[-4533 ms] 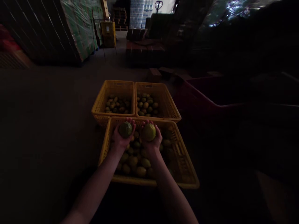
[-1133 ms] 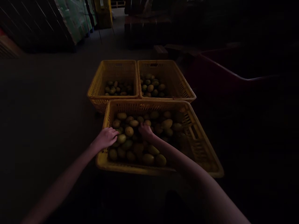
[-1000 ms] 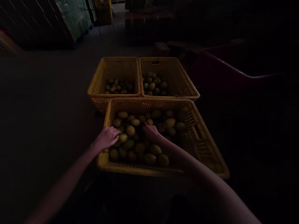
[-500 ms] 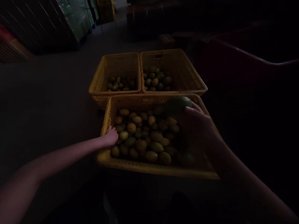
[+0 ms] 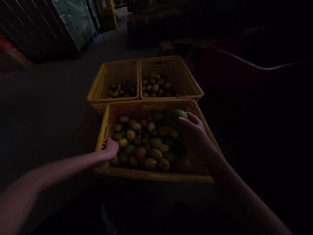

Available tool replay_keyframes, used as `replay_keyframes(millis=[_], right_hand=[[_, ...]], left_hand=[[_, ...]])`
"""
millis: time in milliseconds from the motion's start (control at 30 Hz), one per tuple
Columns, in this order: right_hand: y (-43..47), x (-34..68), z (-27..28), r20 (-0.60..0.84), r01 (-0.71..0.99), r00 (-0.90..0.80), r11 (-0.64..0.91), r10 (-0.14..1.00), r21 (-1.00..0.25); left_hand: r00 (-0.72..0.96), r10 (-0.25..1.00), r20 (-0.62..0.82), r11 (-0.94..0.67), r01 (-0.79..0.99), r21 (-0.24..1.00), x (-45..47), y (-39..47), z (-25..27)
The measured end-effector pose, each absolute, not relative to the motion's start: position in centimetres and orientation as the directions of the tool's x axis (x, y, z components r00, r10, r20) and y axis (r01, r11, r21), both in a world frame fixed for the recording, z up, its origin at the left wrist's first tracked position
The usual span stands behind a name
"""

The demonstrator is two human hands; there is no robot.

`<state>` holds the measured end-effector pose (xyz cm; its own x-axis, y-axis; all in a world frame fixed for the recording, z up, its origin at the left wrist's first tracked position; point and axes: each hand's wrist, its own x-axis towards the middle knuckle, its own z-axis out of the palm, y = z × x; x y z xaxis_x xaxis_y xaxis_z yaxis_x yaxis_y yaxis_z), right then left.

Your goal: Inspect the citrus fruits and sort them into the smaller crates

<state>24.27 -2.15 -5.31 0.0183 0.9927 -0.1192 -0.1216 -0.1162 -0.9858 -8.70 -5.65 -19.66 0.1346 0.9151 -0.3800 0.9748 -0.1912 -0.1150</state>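
In the dim light, a yellow plastic crate (image 5: 156,176) stands before me with many oval yellow-green fruits, which look like mangoes (image 5: 150,164), in its left and middle part. My right hand (image 5: 197,127) is closed around a larger green mango (image 5: 177,115), held over the right back part of this crate. The thumb lies on top; the other fingers are partly hidden behind the fruit. My left hand (image 5: 111,148) is at the crate's left side with curled fingers, gripping the wall by the handle slot, close to several small mangoes.
Two more yellow crates, a left one (image 5: 101,81) and a right one (image 5: 184,78), stand just behind, each with similar fruit inside. A dark red bin (image 5: 227,65) is at the right. Cardboard boxes (image 5: 167,46) and wrapped green stacks (image 5: 78,23) stand farther back.
The view has shifted so the crates appear farther left. My right hand has lowered slightly with the green mango. My left hand stays at the crate's left side.
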Motion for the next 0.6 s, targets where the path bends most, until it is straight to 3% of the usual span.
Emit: replay_keyframes(millis=[267, 467, 533, 600], right_hand=[[-1.6, 24.2, -6.7, -0.176, -0.277, 0.032, -0.161, 0.984, -0.947], [-1.2, 24.0, -7.1, -0.234, -0.315, 0.021, -0.215, 0.972, -0.924], [-0.9, 23.5, -7.0, -0.243, -0.324, 0.001, -0.229, 0.97, -0.918], [-0.4, 22.5, -7.1, -0.263, -0.329, -0.035, -0.259, 0.964, -0.908]], left_hand=[[0.254, 0.838, -0.483, -0.309, 0.951, -0.035, -7.5, -4.9, -16.3], [0.314, 0.805, -0.503, -0.321, 0.944, 0.075, -7.3, -4.0, -11.1], [0.351, 0.794, -0.496, -0.273, 0.935, 0.226, -7.3, -2.7, -9.2], [0.417, 0.766, -0.49, -0.152, 0.857, 0.492, -7.2, -1.2, -8.1]])
